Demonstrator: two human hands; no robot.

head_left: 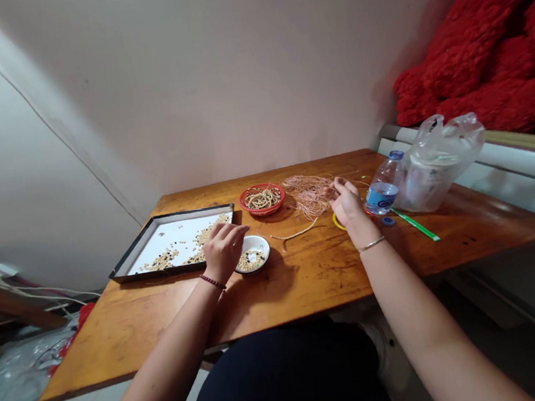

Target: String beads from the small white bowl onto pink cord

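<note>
My left hand [225, 251] hovers between a black-rimmed white tray [148, 238] and a small white bowl [264, 248]. Its fingers are bent together, and whatever they pinch is too small to make out. Loose pale and dark beads [162, 260] lie in the tray, with more in the bowl. My right hand [347, 202] is raised beside a tangle of pink cords [309, 194], its fingers curled closed on something I cannot make out. A strand of pale beads [295, 233] lies on the table between my hands.
A red basket [263, 211] of beaded strands stands behind the bowl. To the right are a water bottle [381, 191], a blue cap [388, 221], a green strip [415, 225] and a plastic bag [439, 169]. The wooden table [306, 280] meets a wall at the back.
</note>
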